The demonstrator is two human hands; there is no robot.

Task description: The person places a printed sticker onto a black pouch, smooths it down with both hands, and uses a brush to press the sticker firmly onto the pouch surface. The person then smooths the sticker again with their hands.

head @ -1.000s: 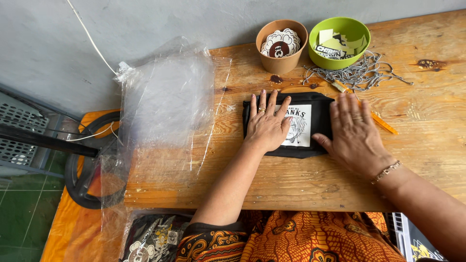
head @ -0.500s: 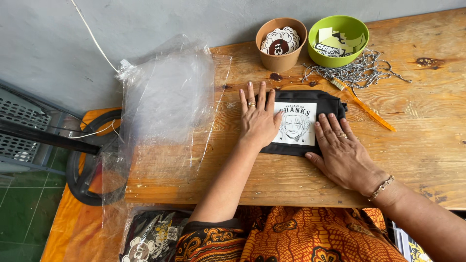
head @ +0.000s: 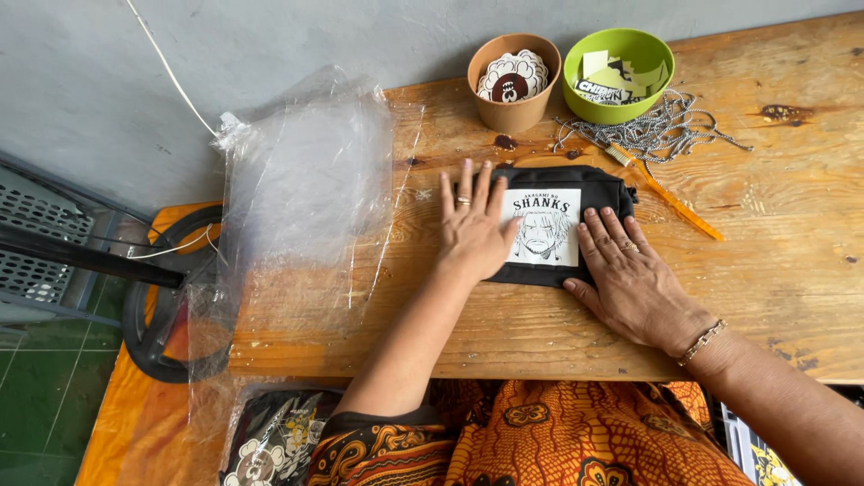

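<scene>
Black fabric pouch (head: 589, 184) lies flat on wooden table (head: 792, 270). Left hand (head: 472, 229) and right hand (head: 630, 279) press it, fingers spread, gripping nothing. Looks soft, light, floppy; best pinched at an edge.

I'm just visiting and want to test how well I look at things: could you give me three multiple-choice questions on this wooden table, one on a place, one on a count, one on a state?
1. Where does the flat black fabric pouch with the white printed patch lie?
A. on the wooden table
B. in a bowl
C. on the floor

2. How many small round bowls stand at the table's back edge?
A. one
B. two
C. four

3. How are the two hands?
A. clenched
B. lifted away
C. flat on the pouch

Answers: 1 A, the pouch rests on the planks. 2 B, a brown paper bowl and a green plastic bowl. 3 C, left hand and right hand press down, fingers spread.
</scene>
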